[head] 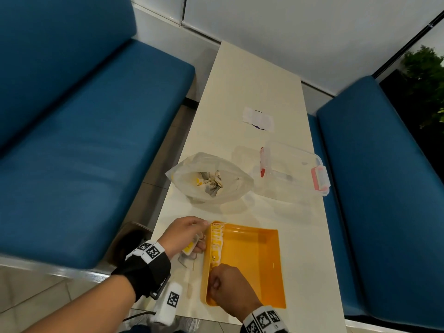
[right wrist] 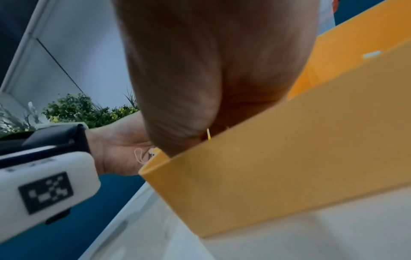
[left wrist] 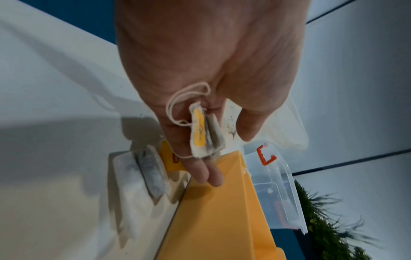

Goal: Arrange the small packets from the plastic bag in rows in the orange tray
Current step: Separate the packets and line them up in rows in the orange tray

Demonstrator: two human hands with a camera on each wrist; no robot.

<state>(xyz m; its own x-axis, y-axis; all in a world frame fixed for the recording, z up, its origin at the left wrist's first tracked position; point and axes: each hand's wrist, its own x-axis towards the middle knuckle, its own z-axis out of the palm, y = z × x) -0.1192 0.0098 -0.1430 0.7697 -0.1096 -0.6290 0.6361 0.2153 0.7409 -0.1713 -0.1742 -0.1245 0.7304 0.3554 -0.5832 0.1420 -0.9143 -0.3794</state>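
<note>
The orange tray (head: 254, 265) lies at the near end of the table, with a row of small yellow-tagged packets (head: 217, 243) standing along its left wall. My left hand (head: 198, 241) hovers just left of the tray and pinches a stringed packet (left wrist: 203, 130) between thumb and fingers. Another packet (left wrist: 146, 176) lies on the table beneath it. My right hand (head: 215, 278) is inside the tray's near left corner, fingers curled at the near end of the row. A sliver of a yellow tag (right wrist: 208, 134) shows at its fingertips; the tray wall (right wrist: 278, 167) hides the rest. The plastic bag (head: 209, 181) lies open beyond the tray with more packets inside.
A clear lidded container (head: 293, 169) with red clips stands right of the bag. A white paper slip (head: 258, 118) lies farther up the table. Blue bench seats (head: 84, 140) flank the narrow table on both sides. A plant (head: 425, 75) stands at the far right.
</note>
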